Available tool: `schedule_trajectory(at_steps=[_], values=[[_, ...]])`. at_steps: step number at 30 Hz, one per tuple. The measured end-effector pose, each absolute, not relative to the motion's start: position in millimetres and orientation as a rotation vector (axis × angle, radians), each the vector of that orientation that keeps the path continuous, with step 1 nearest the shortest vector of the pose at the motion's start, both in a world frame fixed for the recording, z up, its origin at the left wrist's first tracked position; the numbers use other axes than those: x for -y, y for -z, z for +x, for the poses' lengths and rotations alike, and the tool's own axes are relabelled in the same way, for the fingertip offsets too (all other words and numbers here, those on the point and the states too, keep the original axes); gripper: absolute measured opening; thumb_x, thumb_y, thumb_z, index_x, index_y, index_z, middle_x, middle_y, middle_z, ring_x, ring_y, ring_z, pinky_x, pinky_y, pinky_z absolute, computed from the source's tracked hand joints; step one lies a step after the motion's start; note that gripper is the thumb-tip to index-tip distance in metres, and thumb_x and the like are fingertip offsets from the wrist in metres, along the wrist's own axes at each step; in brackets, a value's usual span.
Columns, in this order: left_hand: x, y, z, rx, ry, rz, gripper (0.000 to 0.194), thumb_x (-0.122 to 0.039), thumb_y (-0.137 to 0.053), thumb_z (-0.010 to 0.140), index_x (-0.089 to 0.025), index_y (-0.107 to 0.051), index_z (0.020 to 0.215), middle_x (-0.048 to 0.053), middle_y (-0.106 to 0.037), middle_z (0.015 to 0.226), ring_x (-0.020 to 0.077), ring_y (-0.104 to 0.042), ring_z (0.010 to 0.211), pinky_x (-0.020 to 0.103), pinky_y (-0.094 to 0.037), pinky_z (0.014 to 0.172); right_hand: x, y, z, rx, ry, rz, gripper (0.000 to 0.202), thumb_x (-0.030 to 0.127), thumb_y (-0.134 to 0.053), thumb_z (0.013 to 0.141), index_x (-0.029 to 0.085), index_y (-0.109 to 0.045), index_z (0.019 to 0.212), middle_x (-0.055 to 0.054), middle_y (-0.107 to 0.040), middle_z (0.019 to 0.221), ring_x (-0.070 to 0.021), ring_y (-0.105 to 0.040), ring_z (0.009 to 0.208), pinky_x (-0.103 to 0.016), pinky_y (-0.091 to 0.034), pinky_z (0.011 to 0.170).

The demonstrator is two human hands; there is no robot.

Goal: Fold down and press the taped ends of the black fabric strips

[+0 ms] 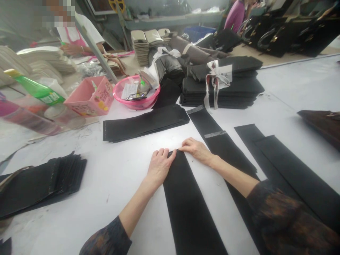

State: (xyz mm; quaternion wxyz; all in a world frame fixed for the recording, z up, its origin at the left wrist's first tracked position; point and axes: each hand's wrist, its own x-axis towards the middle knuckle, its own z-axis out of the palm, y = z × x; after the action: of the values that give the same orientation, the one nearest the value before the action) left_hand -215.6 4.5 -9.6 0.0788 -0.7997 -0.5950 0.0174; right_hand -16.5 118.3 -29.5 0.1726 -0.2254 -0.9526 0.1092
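A long black strip of material point(188, 198) lies on the white tabletop point(119, 191), running from its far end toward me. At that far end my left hand point(160, 164) presses on the left corner, thumb and fingers closed on the edge. My right hand point(196, 150) pinches the right corner of the same end. Just right of it lies another black strip point(225, 148) with two grey bands across it, partly under my right forearm. Beyond my hands is a stack of shorter black pieces point(143, 122).
More black strips point(287, 166) lie at the right. A tied black bundle point(220, 85), a pink basin point(136, 102) and a pink box point(91, 97) stand at the back. At left are a green bottle point(37, 88) and a black stack point(42, 180). A person point(79, 35) works behind.
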Motion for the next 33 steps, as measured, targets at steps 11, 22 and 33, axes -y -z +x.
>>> schedule_trajectory(at_steps=[11,22,33], values=[[-7,8,-211,1.743,-0.053,-2.376,0.046,-0.015,-0.047,0.092,-0.026,-0.042,0.136,0.011,-0.053,0.105,0.0257,-0.049,0.095,0.040,-0.041,0.080,-114,29,-14,2.655,-0.389,-0.707,0.028,0.017,-0.055,0.091,0.031,-0.065,0.113,-0.004,-0.058,0.107,-0.0176,-0.051,0.103,-0.029,-0.049,0.080],[-6,6,-210,1.733,-0.091,-2.377,0.049,-0.016,-0.050,0.090,-0.027,-0.041,0.137,0.010,-0.053,0.105,0.0266,-0.048,0.094,0.040,-0.042,0.079,-103,24,-13,2.772,-0.161,-0.672,0.031,0.012,-0.051,0.091,0.020,-0.059,0.120,-0.009,-0.057,0.115,-0.0217,-0.051,0.108,-0.036,-0.047,0.089],[3,17,-234,1.937,0.382,-2.363,0.033,-0.011,-0.048,0.090,-0.020,-0.054,0.122,0.008,-0.056,0.103,0.0213,-0.052,0.097,0.035,-0.047,0.083,-101,12,-31,2.550,-0.385,-0.900,0.021,0.020,-0.061,0.089,0.023,-0.067,0.108,-0.005,-0.064,0.100,-0.0189,-0.055,0.096,-0.032,-0.045,0.081]])
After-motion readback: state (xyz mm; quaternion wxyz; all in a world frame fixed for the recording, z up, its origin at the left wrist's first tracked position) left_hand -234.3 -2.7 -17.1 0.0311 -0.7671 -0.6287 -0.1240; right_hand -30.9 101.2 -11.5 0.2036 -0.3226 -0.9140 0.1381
